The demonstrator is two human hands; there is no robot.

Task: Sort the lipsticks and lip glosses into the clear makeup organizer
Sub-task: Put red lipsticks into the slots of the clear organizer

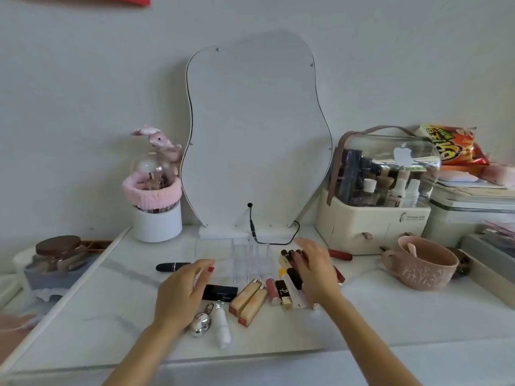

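Lipsticks and lip glosses all loose on white marble counter; clear acrylic makeup organizer apparently empty, sorting unstarted. Left hand and right hand hovering spread, gripping nothing.

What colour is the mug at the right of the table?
Dusty pink mug with a pale leaf pattern, seen in the head view.

A clear organizer stood upright, far of a scattered row of lipsticks and glosses laid flat. One black lipstick was set apart, left of the organizer.
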